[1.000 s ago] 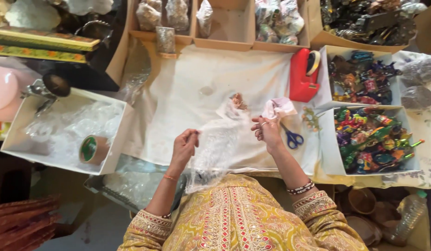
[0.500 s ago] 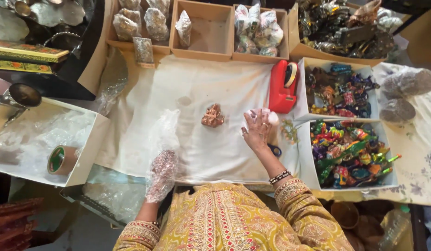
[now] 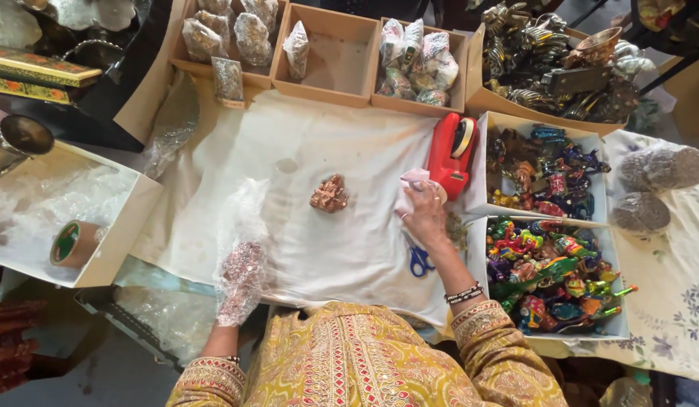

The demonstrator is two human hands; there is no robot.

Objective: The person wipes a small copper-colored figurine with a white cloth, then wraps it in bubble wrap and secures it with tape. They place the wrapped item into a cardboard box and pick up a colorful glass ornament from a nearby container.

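- A table (image 3: pixel 214 226) draped in a stained white cloth filled the view, ringed by open boxes of wares.
- A small copper-coloured figurine (image 3: pixel 329 194) sat bare near the middle of the cloth, touched by neither hand and not yet wrapped.
- The left hand (image 3: pixel 240 280) held a sheet of bubble wrap (image 3: pixel 244 226) at the near edge of the cloth; the sheet draped over the hand and hid the fingers, so the grip looked loosely closed, though how tightly could not be told.
- The right hand (image 3: pixel 425 215) lay loosely curled, palm down, on a pale wad of cloth or paper (image 3: pixel 411 181) just beside a red tape dispenser (image 3: pixel 451 154) (whether it truly gripped the wad could not be told).
- Blue-handled scissors (image 3: pixel 419 260) lay partly under the right wrist.
- To the right stood two white trays of brightly painted figurines (image 3: pixel 553 271); along the far edge, wooden boxes held already wrapped bundles (image 3: pixel 417 64).
- At the left, a white box (image 3: pixel 131 226) held more wrap and a roll of tape (image 3: pixel 72 243).
- Judging by this, the wrapping of this piece had hardly begun: the sheet was in hand, and the covering and taping remained.
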